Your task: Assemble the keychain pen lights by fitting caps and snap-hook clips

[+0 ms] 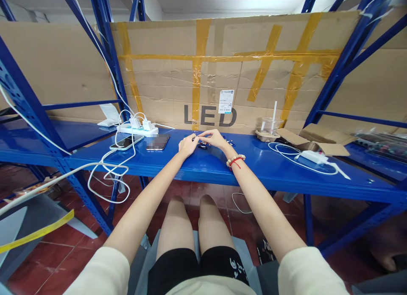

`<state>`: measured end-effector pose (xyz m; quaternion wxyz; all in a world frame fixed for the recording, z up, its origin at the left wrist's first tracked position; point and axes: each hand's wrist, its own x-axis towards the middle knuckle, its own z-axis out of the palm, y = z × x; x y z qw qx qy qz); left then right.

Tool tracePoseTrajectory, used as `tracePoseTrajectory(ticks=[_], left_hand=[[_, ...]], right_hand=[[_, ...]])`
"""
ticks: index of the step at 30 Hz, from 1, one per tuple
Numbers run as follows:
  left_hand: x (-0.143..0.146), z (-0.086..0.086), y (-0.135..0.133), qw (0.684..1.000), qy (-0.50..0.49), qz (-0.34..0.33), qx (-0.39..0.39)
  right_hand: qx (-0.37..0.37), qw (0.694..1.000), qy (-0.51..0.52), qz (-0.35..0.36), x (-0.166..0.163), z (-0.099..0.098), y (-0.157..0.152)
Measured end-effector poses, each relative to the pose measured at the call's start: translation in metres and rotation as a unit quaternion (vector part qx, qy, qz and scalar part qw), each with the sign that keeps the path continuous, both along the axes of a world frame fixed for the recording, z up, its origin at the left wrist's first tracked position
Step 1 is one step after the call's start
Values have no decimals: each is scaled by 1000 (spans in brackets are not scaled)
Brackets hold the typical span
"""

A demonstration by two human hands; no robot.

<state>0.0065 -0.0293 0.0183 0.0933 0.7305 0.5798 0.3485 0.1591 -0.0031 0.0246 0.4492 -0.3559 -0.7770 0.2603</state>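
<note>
My left hand (188, 145) is closed over the blue shelf top (178, 167), with a bit of something small and dark showing at its fingertips. Its kind is too small to tell. My right hand (215, 138) comes in from the other side, fingers pinched together and meeting the left fingertips; what they hold, if anything, is hidden. Beneath and between the hands lie small dark, shiny pieces (202, 146). More small dark-and-silver pieces (229, 142) lie just right of my right hand, partly covered by it.
On the left are a white power strip (140, 130) with plugs and cables, a phone (126, 143) and a dark phone-like slab (158, 142). Rightward stand a clear cup (270, 125) with a straw, an open cardboard box (313, 139) and a white adapter (314, 156). A large cardboard sheet (165, 82) closes the back.
</note>
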Motion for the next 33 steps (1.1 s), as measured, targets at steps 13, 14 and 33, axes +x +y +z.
tracePoseTrajectory(ticks=[13, 14, 33], left_hand=[[-1, -1, 4, 998, -33, -28, -40], [-1, -1, 4, 998, -33, -29, -41], [-3, -3, 6, 991, -101, -87, -25]], right_hand=[[-22, 999, -5, -23, 0, 0, -1], [-23, 999, -5, -27, -1, 1, -3], [-66, 997, 30, -20, -6, -2, -2]])
